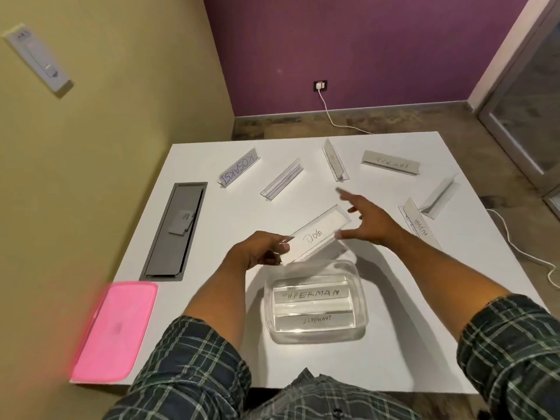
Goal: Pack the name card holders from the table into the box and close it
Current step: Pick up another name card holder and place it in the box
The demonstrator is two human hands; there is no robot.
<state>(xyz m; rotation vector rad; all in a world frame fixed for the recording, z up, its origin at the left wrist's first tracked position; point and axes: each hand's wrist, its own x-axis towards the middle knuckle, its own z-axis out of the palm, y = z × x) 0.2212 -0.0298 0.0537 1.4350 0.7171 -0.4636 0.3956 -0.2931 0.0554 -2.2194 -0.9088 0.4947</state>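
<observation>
- Clear box [360, 301]: open, SUPERMAN and ELEPHANT holders inside; pink lid [113, 331] lies well left of it.
- Right hand [371, 225]: fingers spread, empty, beyond the box.
- Left hand [257, 248]: pinching the DOG holder [315, 234] by one end above the box's far rim; it could snag there or slip free.

Card holder [315, 234] held above the box: "DOG". In the clear box [360, 298]: near card [318, 319] "ELEPHANT", far card [310, 294] "SUPERMAN". Far left holder [239, 172] on the table: "KOSAKSI". Far right holder [391, 163]: "BATMAN", upside down. Right holder [419, 222]: "ALPHA", faint.
</observation>
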